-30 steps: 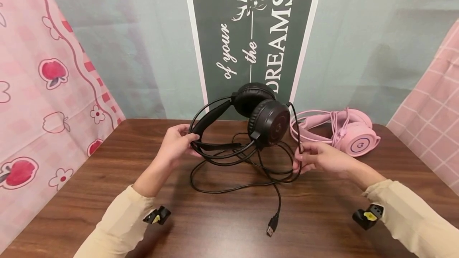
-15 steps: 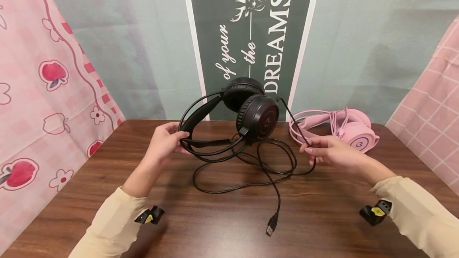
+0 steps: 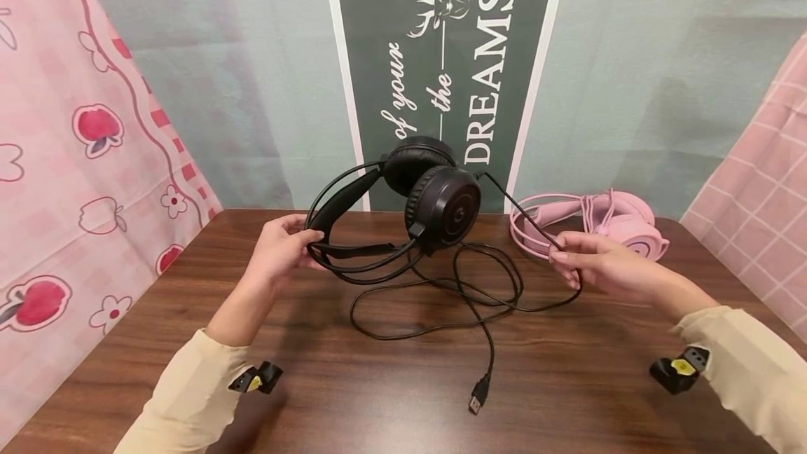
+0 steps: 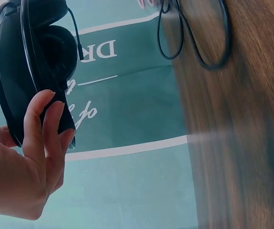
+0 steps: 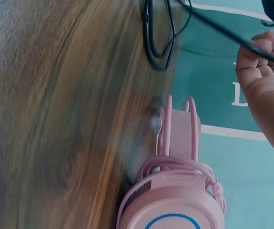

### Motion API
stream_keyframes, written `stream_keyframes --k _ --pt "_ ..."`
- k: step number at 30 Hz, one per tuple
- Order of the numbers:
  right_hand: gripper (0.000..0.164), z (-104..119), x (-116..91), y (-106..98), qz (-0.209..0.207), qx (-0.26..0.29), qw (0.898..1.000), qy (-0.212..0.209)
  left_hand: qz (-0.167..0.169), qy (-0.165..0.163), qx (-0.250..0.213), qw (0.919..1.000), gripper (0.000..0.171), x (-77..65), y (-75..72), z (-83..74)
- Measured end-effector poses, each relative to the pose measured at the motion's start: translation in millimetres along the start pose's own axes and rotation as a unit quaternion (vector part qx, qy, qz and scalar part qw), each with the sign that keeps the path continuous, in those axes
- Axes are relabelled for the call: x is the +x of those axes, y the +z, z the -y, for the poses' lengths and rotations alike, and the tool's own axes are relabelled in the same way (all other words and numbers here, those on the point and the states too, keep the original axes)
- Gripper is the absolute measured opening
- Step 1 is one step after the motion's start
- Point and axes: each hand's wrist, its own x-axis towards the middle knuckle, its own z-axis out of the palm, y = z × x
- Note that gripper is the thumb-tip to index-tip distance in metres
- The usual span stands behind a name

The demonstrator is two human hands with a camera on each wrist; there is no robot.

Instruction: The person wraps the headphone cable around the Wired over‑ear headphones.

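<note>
Black over-ear headphones (image 3: 444, 209) are held up over the table, ear cups to the right and headband to the left. My left hand (image 3: 280, 247) grips the headband, thumb on the near side; in the left wrist view its fingers (image 4: 53, 119) curl against the band. My right hand (image 3: 599, 261) pinches the black cable (image 3: 504, 191) a short way from the ear cup, drawing that stretch out to the right. The rest of the cable lies in loose loops on the table, its USB plug (image 3: 479, 392) toward the front.
Pink headphones (image 3: 624, 212) with their cord bundled lie at the back right of the wooden table (image 3: 378, 412), partly behind my right hand. A fabric backdrop (image 3: 284, 90) with lettering stands along the rear edge. Pink patterned cloths (image 3: 120, 181) hang at both sides.
My left hand has shifted left with the black headphones. My right hand has moved right and slightly up with the cable, pulling its upper stretch straighter.
</note>
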Motion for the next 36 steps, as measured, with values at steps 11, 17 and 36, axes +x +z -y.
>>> stream_keyframes --k 11,17,36 --pt "0.025 7 -10 -12 0.018 -0.015 0.999 0.024 -0.002 0.0 0.004 1.0 0.033 -0.4 -10.2 -1.0" --pt "0.022 12 -13 -16 -0.034 -0.054 0.997 0.033 0.011 -0.013 -0.008 0.9998 0.031 -0.5 -16.2 0.5" --pt "0.026 10 -27 -29 -0.097 -0.118 0.987 0.043 0.023 -0.027 0.002 0.9994 0.03 -3.1 -26.0 13.4"
